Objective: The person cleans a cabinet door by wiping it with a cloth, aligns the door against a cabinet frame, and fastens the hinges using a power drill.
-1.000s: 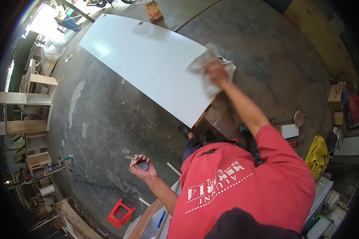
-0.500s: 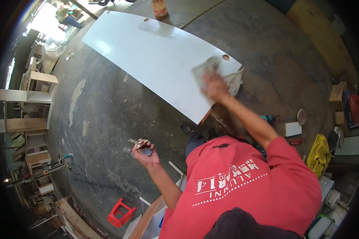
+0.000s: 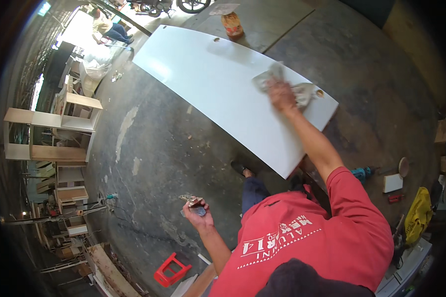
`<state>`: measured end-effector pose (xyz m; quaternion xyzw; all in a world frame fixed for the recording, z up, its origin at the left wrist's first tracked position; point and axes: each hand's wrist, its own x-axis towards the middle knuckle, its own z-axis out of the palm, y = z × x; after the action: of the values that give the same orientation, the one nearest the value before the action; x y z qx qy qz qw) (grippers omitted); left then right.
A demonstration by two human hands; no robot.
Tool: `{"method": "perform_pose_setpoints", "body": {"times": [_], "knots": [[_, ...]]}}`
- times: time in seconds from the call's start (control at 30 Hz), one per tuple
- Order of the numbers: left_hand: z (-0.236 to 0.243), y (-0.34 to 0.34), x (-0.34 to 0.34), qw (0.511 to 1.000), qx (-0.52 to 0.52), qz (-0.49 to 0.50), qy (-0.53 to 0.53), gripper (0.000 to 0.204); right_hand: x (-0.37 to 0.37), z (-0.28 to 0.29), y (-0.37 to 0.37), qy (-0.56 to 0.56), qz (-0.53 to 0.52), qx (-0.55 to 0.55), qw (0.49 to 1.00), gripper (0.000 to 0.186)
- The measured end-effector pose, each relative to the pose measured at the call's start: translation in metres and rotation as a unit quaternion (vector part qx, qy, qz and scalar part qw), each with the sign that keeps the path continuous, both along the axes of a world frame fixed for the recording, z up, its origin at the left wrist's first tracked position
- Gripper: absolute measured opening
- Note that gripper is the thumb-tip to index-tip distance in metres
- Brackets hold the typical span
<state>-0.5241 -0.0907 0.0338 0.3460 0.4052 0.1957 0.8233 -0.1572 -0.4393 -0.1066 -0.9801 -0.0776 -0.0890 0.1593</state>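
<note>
A long white panel [image 3: 233, 84] stretches away from me, with round holes near its far long edge. My right hand [image 3: 282, 96] presses a crumpled pale cloth [image 3: 302, 94] against the panel's top face, toward its near end; the fingers are slightly blurred. Off to the left, clear of the panel, my left hand [image 3: 199, 218] is closed around several small shiny metal pieces [image 3: 193, 200] that look like cabinet hinges. Something bluish and glossy also shows in that palm, too small to make out.
A reddish-orange container [image 3: 232, 25] stands beyond the panel. Low on the left is a red plastic stool [image 3: 172, 270]. A teal power drill [image 3: 364, 173] and a white block [image 3: 393, 183] lie at right. Cabinet frames [image 3: 79, 121] line the left side. Another person [image 3: 109, 27] is at far left.
My right hand has slid the cloth along the panel, away from its near end. My left hand keeps hold of the metal pieces. The whole view has shifted.
</note>
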Motion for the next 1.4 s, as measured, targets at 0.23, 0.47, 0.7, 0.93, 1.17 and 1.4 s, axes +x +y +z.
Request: {"method": "perform_pose_setpoints", "body": {"times": [0.23, 0.47, 0.7, 0.93, 1.17, 1.4], "knots": [[-0.009, 0.124, 0.053, 1.0, -0.007, 0.007, -0.023, 0.022, 0.07, 0.004, 0.034, -0.069, -0.335, -0.064, 0.937, 0.05], [-0.003, 0.247, 0.128, 0.997, -0.03, -0.059, -0.05, 0.022, 0.126, -0.005, 0.178, -0.02, 0.063, -0.095, 0.993, 0.054], [0.017, 0.297, 0.16, 0.995, -0.009, -0.004, -0.102, 0.024, 0.014, 0.045, 0.182, 0.08, 0.199, -0.05, 0.975, 0.055], [-0.02, 0.331, 0.143, 0.995, -0.038, 0.089, -0.034, 0.024, 0.047, 0.014, 0.128, -0.024, -0.326, -0.128, 0.936, 0.053], [-0.03, 0.386, 0.198, 0.987, -0.037, 0.152, -0.044, 0.024, 0.197, -0.011, 0.225, -0.106, -0.235, -0.151, 0.954, 0.057], [-0.011, 0.456, 0.298, 0.982, -0.03, 0.185, -0.019, 0.024, 0.387, 0.019, 0.375, -0.038, -0.24, -0.129, 0.961, 0.061]]}}
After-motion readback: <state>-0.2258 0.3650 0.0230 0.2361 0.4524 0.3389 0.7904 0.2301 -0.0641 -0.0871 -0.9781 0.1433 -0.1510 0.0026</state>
